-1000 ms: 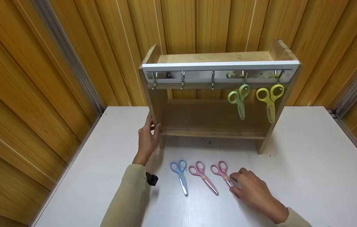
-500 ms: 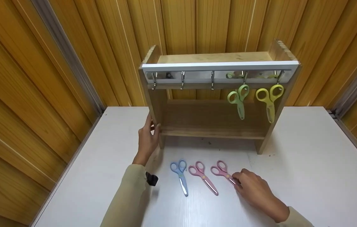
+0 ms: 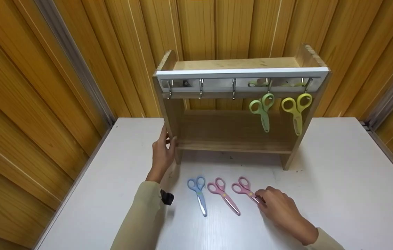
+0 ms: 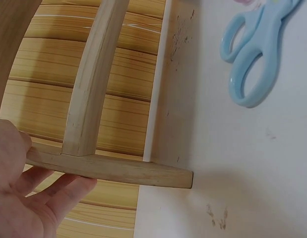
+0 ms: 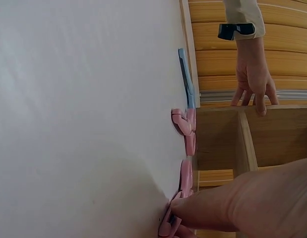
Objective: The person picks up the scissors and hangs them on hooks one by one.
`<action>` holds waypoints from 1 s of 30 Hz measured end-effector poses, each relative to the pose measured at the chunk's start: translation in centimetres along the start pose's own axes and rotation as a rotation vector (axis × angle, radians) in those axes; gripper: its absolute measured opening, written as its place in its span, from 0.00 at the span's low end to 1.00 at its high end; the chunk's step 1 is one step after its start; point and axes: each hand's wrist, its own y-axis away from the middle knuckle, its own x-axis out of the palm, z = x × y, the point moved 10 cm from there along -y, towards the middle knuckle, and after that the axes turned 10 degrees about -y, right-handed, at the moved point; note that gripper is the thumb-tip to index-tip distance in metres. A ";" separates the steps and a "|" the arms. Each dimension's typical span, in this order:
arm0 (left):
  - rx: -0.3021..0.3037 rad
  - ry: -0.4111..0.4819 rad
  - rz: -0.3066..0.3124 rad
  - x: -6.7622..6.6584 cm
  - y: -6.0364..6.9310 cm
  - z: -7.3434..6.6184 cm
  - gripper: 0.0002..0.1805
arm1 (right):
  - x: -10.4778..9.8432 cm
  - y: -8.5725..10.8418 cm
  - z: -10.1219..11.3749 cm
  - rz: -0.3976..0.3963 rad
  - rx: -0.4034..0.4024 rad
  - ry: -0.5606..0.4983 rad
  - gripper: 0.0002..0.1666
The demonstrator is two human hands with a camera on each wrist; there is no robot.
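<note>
Here, your right hand (image 3: 280, 211) pinches the blade end of the rightmost pink scissors (image 3: 246, 190) at the table's (image 3: 352, 173) near right; your left hand (image 3: 162, 155) grips the wooden rack (image 3: 234, 147) at its left side.

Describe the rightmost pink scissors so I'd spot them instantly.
Find the wooden rack. On the white table before it lie, left to right, blue scissors, a pink pair and the wanted pink pair. Only this pair's blade is in the right grip.

Could pass along the left and right edges of the white table (image 3: 349, 187); toward the back edge, met the wooden rack (image 3: 234, 144), left hand (image 3: 162, 155), hanging green scissors (image 3: 263, 111) and yellow scissors (image 3: 297, 112).
</note>
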 end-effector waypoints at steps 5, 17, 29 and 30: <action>-0.004 0.002 0.000 0.0 0.1 0.0 0.36 | -0.1 0.0 -0.1 -0.012 0.007 -0.009 0.15; -0.039 0.015 0.019 0.0 0.2 0.2 0.37 | -0.2 -0.3 -0.4 -0.010 0.042 -0.042 0.08; -0.012 -0.003 0.009 -0.1 0.1 -0.1 0.36 | -0.3 -0.2 -0.5 0.001 0.041 -0.076 0.10; -0.010 -0.002 0.010 0.0 0.0 -0.2 0.36 | -0.4 -0.2 -0.5 0.000 0.038 -0.076 0.10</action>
